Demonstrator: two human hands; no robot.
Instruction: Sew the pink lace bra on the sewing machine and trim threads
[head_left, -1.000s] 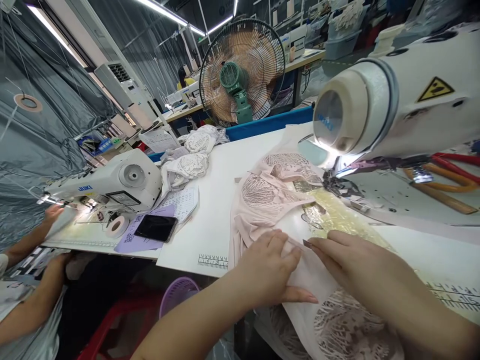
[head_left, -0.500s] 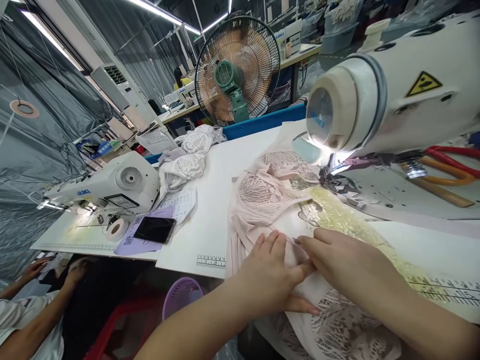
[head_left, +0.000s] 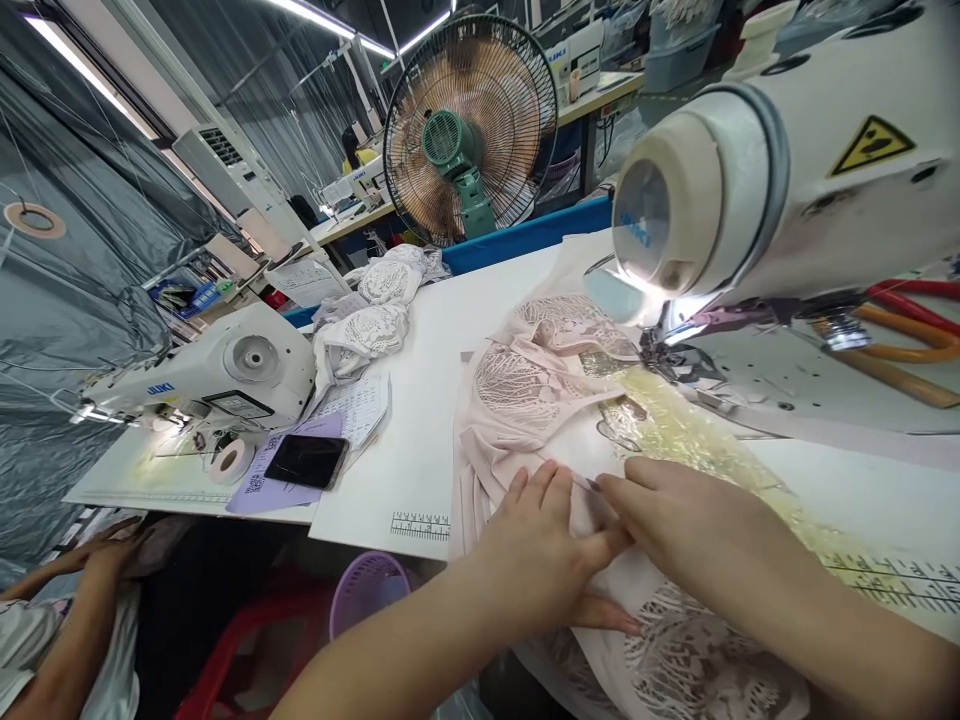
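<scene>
Fingers (head_left: 556,492): left hand (head_left: 529,565) spread flat, right hand (head_left: 686,515) bunched together, grip on anything unclear to me. Machine (head_left: 795,200) ahead-right, right hand nearer. Table (head_left: 420,440) gives me open room left of the garment (head_left: 517,390). Garment runs under both hands, long axis away from me, near end past the table's front edge. Dark tip (head_left: 593,485) at right fingertips; can't identify.

A sewing machine (head_left: 810,165) fills the upper right, with a garment (head_left: 510,388) on the table (head_left: 431,400) at center; a fan (head_left: 466,130) stands behind, top center, and a phone (head_left: 306,462) (resting on paper (head_left: 256,492)) lies left of center.
</scene>
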